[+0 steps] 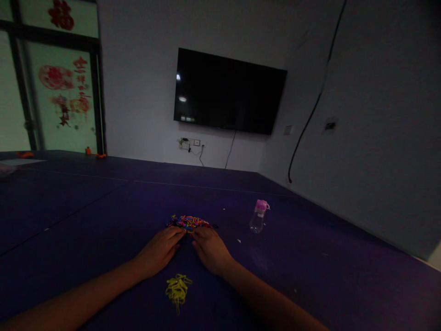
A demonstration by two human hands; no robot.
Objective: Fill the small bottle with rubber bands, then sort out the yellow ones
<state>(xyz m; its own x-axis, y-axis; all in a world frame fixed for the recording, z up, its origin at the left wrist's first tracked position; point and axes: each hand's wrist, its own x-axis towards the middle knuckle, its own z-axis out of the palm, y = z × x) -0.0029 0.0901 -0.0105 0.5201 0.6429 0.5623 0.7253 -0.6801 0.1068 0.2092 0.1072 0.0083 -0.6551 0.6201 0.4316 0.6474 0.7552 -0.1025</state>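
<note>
Clearly, we count two heaps of thin, stringy loops on the dark purple, smooth flat surface point(113, 230): one multicoloured tangled heap point(189, 222) just ahead of our hands, and one smaller yellow tangled heap point(178, 289) nearer to us, between our forearms. The single loops lie too knotted to count. Our two bare hands, the left hand point(160, 250) and the right hand point(212, 250), rest at the near edge of the multicoloured heap, apart from each other, fingertips reaching its strands and hiding part of that edge. We cannot tell whether either hand's fingers pinch any loops.

Around us, one clear, rounded bottle with a pink looped lid point(257, 219) stands to the right, well apart from the right hand. A few tiny white scraps point(239, 240) lie near it. Beyond, one flat, glossy black screen point(230, 92) hangs on the pale wall point(144, 82), and one long dark cable point(312, 112) droops down the right-hand wall.
</note>
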